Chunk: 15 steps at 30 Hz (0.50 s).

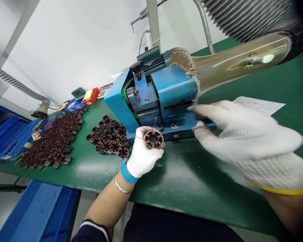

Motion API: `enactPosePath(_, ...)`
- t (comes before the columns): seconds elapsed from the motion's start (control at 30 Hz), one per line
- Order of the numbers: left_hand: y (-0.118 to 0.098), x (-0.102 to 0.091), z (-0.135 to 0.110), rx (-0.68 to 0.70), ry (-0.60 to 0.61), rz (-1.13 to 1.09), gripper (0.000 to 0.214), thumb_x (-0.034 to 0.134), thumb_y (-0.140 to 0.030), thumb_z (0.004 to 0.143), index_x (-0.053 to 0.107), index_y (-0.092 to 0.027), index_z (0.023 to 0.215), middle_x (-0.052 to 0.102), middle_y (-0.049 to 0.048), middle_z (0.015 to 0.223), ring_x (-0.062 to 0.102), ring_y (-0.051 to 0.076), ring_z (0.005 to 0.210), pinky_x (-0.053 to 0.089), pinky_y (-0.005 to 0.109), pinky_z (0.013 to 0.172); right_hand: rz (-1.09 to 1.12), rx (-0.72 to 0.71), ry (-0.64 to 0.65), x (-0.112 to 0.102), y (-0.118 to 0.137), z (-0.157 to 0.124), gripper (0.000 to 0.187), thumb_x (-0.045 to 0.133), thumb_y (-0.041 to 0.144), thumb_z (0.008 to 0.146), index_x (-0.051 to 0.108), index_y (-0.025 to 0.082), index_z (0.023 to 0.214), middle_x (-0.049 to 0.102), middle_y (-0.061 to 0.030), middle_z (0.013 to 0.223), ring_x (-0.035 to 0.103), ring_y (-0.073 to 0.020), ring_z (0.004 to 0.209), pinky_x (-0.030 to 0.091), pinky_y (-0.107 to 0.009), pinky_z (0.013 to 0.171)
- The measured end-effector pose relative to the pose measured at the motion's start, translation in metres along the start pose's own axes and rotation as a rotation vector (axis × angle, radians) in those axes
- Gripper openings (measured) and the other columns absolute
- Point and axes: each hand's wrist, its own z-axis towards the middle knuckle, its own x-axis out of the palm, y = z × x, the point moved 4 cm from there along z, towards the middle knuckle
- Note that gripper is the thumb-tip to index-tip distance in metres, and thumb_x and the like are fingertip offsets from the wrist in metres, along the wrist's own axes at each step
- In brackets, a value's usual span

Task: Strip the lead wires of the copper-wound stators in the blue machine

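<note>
My left hand (144, 156), in a white glove with a blue cuff, is closed around a motor stator (154, 139). The stator's round end faces up, showing orange copper windings, dark slots and a metal rim. A thin wire sticks up from it. In a white knit glove with a yellow hem, my right hand (242, 141) hovers at the front right of a blue machine (176, 84). Its thumb and forefinger are apart, with a dark patch between them and no held thing that I can make out. Part of the machine's base is hidden behind this hand.
Several stators (111, 137) stand left of the machine, and a larger heap (53, 141) lies farther left on the green table (96, 174). A clear duct (237, 64) runs from the machine to the right. A paper sheet (260, 105) lies behind my right hand.
</note>
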Motion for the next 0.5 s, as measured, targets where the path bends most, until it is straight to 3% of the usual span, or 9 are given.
enactPosePath(0.1, -0.002, -0.004, 0.000, 0.020, -0.066, 0.040, 0.052, 0.069, -0.006, 0.061, 0.044, -0.024, 0.103, 0.058, 0.0040, 0.107, 0.063, 0.017, 0.085, 0.056, 0.036, 0.081, 0.256, -0.111, 0.027, 0.015, 0.016, -0.008, 0.054, 0.058, 0.031, 0.080, 0.059, 0.016, 0.132, 0.069, -0.0136, 0.118, 0.068, -0.0336, 0.101, 0.057, -0.045, 0.083)
enactPosePath(0.13, -0.003, -0.004, 0.000, 0.030, -0.073, 0.073, 0.053, 0.070, -0.006, 0.060, 0.045, -0.023, 0.103, 0.059, 0.0038, 0.105, 0.062, 0.018, 0.088, 0.056, 0.035, 0.083, 0.262, -0.152, 0.047, 0.022, 0.023, -0.012, 0.055, 0.057, 0.029, 0.080, 0.058, 0.015, 0.133, 0.068, -0.0142, 0.120, 0.067, -0.0339, 0.104, 0.057, -0.046, 0.086)
enactPosePath(0.27, -0.001, 0.001, -0.001, 0.043, -0.024, 0.144, 0.051, 0.074, -0.011, 0.064, 0.047, -0.023, 0.105, 0.059, 0.0032, 0.102, 0.061, 0.019, 0.092, 0.054, 0.036, 0.087, 0.113, -0.147, 0.178, 0.041, 0.035, -0.017, 0.056, 0.048, 0.017, 0.082, 0.057, 0.019, 0.138, 0.070, -0.0097, 0.096, 0.068, -0.0291, 0.082, 0.054, -0.039, 0.071)
enactPosePath(0.4, 0.004, 0.005, -0.003, 0.008, -0.019, 0.149, 0.053, 0.074, -0.008, 0.063, 0.046, -0.023, 0.105, 0.058, 0.0018, 0.099, 0.060, 0.017, 0.085, 0.054, 0.034, 0.082, -0.077, -0.099, 0.116, 0.016, 0.021, -0.005, 0.056, 0.051, 0.019, 0.079, 0.061, 0.012, 0.134, 0.066, -0.0122, 0.081, 0.063, -0.0320, 0.069, 0.048, -0.042, 0.060)
enactPosePath(0.5, 0.003, 0.004, -0.004, 0.058, -0.103, 0.188, 0.052, 0.073, -0.008, 0.063, 0.045, -0.023, 0.104, 0.058, 0.0017, 0.098, 0.060, 0.017, 0.084, 0.053, 0.034, 0.081, -0.031, 0.154, 0.058, -0.001, -0.004, 0.002, 0.049, 0.057, 0.023, 0.078, 0.068, 0.016, 0.125, 0.067, -0.0116, 0.078, 0.063, -0.0327, 0.067, 0.048, -0.044, 0.058)
